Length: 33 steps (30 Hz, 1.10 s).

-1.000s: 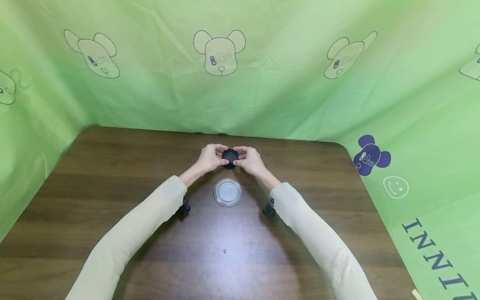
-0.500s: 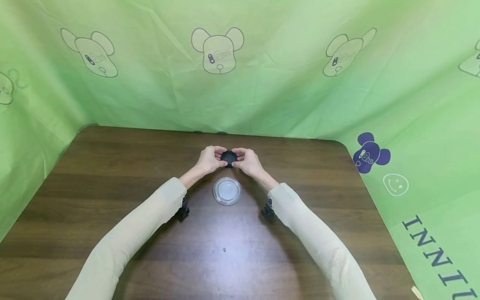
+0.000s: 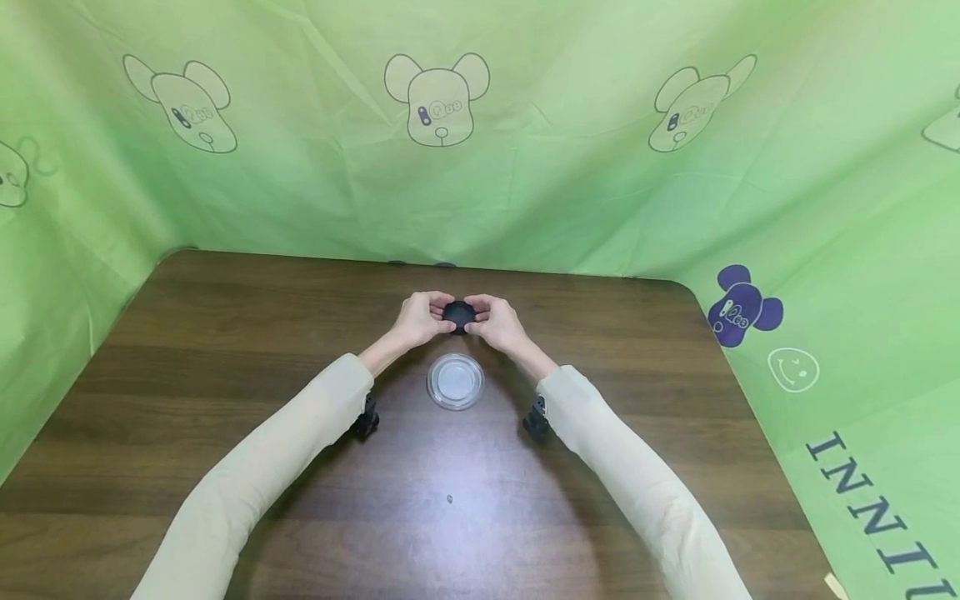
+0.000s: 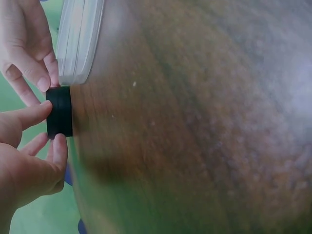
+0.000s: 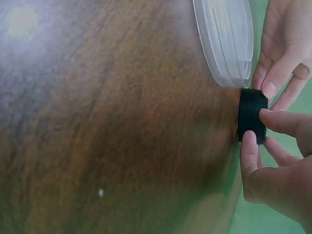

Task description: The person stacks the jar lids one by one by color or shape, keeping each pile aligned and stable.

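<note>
A short black round container (image 3: 459, 317) stands on the table's far half, its side showing as a low cylinder in both wrist views. From the left, my left hand (image 3: 422, 319) pinches it between thumb and fingers. My right hand (image 3: 498, 323) pinches its right side the same way. In the left wrist view a faint line circles the black container (image 4: 59, 112) near its top. Just nearer to me sits a clear round plastic container (image 3: 456, 382), apart from both hands. It appears lidded, with stacked rims, in the right wrist view.
The brown wooden table (image 3: 300, 533) ends at a green printed curtain (image 3: 442, 208) behind and at the sides. A tiny speck (image 3: 450, 499) lies on the table in front. Black wrist cameras (image 3: 366, 419) hang under both sleeves.
The top of the black container sits slightly lower than a second ago, and the dark part beneath it shows less. Both hands keep their hold. The clear container stays put.
</note>
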### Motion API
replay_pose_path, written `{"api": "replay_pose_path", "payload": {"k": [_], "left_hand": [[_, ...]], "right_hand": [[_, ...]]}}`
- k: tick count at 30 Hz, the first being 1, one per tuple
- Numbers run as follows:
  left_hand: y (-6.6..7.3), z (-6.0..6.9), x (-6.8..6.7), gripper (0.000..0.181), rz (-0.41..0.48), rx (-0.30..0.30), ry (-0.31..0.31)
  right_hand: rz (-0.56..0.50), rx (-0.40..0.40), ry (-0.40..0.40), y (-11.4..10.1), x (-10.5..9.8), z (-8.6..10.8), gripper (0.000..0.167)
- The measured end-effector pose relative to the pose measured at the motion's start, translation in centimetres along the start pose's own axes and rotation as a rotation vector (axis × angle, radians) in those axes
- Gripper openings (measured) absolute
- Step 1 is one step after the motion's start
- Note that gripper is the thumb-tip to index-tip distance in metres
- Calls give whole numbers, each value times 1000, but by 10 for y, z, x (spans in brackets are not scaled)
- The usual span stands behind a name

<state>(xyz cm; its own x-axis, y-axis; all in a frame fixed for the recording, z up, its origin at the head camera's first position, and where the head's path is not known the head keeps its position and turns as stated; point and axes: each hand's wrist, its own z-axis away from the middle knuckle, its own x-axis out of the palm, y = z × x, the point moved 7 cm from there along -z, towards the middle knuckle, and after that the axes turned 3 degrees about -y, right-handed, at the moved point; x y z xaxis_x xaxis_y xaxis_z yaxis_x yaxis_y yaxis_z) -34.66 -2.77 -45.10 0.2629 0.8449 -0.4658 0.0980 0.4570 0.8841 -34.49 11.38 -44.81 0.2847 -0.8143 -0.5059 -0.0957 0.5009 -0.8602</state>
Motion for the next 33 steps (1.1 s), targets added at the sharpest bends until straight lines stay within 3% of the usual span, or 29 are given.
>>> {"api": "replay_pose_path", "payload": {"k": [12,19,27,33], "left_hand": [[-2,0,3,50,25,9,3],[-5,4,5,62,95,-27,-57],[-7,4,5,58,115,-36,-73],[-13,12,1,52,105,-65,-72]], "right_hand": [[47,37,-23,-1,0,2,54],[50,31,-90,-2,1,5,64],[58,5,-121,-1,1,5,60],[76,47,-128,8,-7,15,59]]}}
